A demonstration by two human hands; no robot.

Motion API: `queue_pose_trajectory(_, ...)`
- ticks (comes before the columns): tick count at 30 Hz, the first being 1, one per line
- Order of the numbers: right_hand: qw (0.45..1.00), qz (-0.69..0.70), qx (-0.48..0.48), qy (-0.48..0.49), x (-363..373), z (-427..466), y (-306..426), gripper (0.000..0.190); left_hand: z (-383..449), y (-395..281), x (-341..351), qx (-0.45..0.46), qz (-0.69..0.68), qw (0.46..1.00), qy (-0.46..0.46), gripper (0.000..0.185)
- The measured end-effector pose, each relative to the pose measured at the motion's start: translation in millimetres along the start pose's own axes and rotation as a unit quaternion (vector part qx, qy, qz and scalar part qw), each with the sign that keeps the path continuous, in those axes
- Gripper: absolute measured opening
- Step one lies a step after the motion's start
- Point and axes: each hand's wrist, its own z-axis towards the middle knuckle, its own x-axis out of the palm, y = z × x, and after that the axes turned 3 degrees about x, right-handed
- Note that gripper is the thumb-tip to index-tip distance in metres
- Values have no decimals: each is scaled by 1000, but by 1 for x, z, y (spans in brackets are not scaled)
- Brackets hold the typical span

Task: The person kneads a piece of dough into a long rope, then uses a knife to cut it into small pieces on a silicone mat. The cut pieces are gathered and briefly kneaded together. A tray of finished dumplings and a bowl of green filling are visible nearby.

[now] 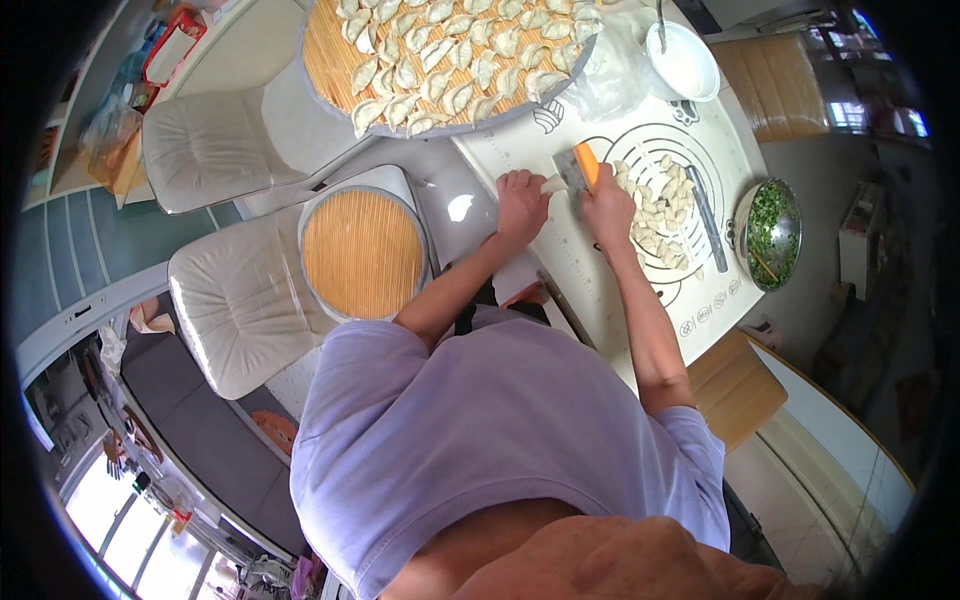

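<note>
My right hand (606,210) grips the orange handle of a dough scraper (571,172), whose flat metal blade stands over the white printed kneading mat (600,300). To its left, my left hand (523,201) holds the end of a short dough roll (553,184), which points at the blade. Whether the blade touches the dough I cannot tell. Many small cut dough pieces (660,214) lie scattered on the mat's printed circles, just right of my right hand. Beyond them rests a grey rolling pin (706,217).
A round reed tray (330,56) full of dumplings (457,97) stands at the far side. A plastic bag (611,67) and a white bowl (682,64) are beside it. At right sits a metal bowl of chopped greens (772,225). Another reed tray (364,251) lies left.
</note>
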Motion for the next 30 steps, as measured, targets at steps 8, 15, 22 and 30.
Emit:
queue_pose_trajectory(8, 997, 61, -18, -37, -18, -15, 15, 39, 4, 4, 3, -46, -9, 999, -10, 27)
queue_pose_trajectory(15, 996, 3, -79, -35, 4, -9, 24, 21, -4, 7, -1, -40, -38, 998, -43, 27)
queue_pose_trajectory(22, 999, 45, 26, -6, -5, -3, 16, 36, -10, 3, 0, 13, -34, 998, -48, 30)
queue_pose_trajectory(30, 998, 29, -48, -14, -1, -18, 23, 30, -10, 1, -1, 3, -52, 998, -47, 30)
